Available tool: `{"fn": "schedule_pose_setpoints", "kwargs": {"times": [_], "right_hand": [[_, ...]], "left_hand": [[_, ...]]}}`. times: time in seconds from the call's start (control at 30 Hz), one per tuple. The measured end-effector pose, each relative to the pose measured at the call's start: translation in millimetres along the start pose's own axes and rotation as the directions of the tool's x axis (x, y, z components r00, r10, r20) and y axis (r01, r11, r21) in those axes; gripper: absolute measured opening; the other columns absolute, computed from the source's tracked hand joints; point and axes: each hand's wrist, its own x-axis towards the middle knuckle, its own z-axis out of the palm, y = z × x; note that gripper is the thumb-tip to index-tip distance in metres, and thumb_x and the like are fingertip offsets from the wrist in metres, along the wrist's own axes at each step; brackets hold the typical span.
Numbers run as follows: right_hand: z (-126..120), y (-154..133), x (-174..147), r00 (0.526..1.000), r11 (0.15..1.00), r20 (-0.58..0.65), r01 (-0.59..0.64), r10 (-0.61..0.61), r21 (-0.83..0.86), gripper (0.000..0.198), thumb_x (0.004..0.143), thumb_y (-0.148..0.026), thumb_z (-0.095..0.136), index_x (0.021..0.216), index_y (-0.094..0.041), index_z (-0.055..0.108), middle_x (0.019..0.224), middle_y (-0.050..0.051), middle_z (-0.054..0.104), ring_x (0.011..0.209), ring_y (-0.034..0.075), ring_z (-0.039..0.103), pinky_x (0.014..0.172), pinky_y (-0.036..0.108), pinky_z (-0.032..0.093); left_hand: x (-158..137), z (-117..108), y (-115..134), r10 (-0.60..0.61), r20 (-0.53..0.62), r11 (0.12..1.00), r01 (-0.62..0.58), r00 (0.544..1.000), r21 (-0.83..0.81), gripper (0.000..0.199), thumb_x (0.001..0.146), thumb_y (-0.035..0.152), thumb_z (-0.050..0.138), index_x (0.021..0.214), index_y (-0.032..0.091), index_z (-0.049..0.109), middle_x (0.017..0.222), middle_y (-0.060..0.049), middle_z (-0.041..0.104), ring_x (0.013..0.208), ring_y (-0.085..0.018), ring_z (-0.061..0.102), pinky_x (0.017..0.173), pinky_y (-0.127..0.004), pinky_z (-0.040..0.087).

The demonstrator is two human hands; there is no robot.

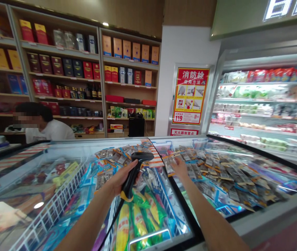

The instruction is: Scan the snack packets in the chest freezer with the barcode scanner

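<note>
Scanner (130, 183), one: the left hand (122, 177) wraps its fingers round it. Packet (168, 165), one: the right hand (181, 168) pinches it at the scanner's three o'clock. Loose packets (213, 161), many: unheld, at the right hand's three o'clock; number finished, cannot tell.

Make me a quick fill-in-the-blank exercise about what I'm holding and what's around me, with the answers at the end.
1. The barcode scanner, held in the left hand, has a body that is mostly ____.
2. A small packet is held in the ____ hand.
3. In large digits, the red poster shows the number ____.
4. The person at the left of the picture wears a ____ top.

Missing words: black; right; 119; white.
</note>
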Motion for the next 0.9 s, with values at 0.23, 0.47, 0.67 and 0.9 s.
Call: {"fn": "schedule_pose_setpoints", "kwargs": {"times": [0.23,0.47,0.67,0.9], "right_hand": [[-4,0,3,0.980,0.930,-0.200,0.055,0.020,0.365,0.022,0.056,-0.029,0.055,0.075,-0.017,0.054,0.072,0.003,0.063,0.068,0.018,0.058,0.067,0.030,0.044],[3,-15,-6,0.994,0.879,-0.105,0.062,-0.013,0.472,0.019,0.054,-0.026,0.056,0.069,-0.018,0.051,0.061,-0.002,0.058,0.058,0.014,0.054,0.060,0.027,0.042],[4,-17,-9,0.996,0.869,-0.083,0.061,-0.023,0.492,0.017,0.054,-0.024,0.056,0.068,-0.018,0.051,0.061,-0.004,0.057,0.059,0.013,0.053,0.061,0.026,0.042],[8,-20,-14,0.997,0.867,-0.070,0.046,-0.013,0.496,0.017,0.054,-0.022,0.056,0.070,-0.019,0.049,0.065,-0.003,0.059,0.067,0.015,0.056,0.069,0.030,0.044]], "left_hand": [[-5,-11,-9,-0.034,0.046,0.999,0.035,0.998,-0.020,0.032,0.074,0.044,0.050,0.071,0.013,0.055,0.055,-0.002,0.057,0.043,-0.008,0.050,0.041,-0.017,0.039],[-9,-2,-10,-0.006,0.057,0.999,0.003,0.998,0.049,0.034,0.071,0.045,0.053,0.073,0.012,0.056,0.056,-0.003,0.058,0.043,-0.008,0.049,0.042,-0.018,0.038],[-9,0,-10,0.015,0.049,0.999,-0.017,0.999,0.045,0.031,0.070,0.043,0.055,0.073,0.013,0.054,0.055,-0.002,0.057,0.043,-0.008,0.049,0.042,-0.018,0.038],[-10,3,-6,-0.008,0.031,1.000,0.009,0.999,-0.013,0.028,0.073,0.040,0.052,0.075,0.013,0.055,0.054,-0.001,0.056,0.042,-0.008,0.049,0.041,-0.018,0.038]]}}
